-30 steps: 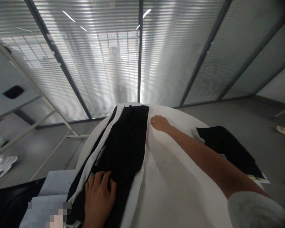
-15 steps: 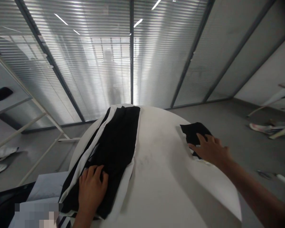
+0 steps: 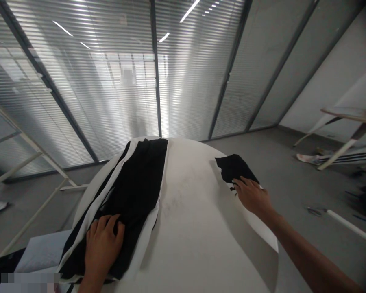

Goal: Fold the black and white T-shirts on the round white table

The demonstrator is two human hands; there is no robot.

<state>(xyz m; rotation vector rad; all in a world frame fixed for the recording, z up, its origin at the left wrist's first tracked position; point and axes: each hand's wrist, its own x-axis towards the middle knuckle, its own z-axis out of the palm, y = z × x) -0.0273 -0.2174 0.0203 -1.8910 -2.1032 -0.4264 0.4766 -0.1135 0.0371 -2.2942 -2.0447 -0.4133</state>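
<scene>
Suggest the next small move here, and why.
I'd probably pinch the smaller black cloth with the right hand: it lies over the near edge, though a firm grip isn't evident. The left hand rests on the larger black-and-white cloth.

Interior of an office-like room. Tall glass panels [image 3: 262,53], set between dark posts [image 3: 156,81] and fitted with slatted blinds [image 3: 187,93], form the far wall; bright light strips [image 3: 190,10] show in the glass. Furnishings on the plain grey floor [image 3: 280,171] include a curved white surface [image 3: 189,236], a pale-legged table [image 3: 356,112] (right) and a white frame [image 3: 53,165] (left).
</scene>
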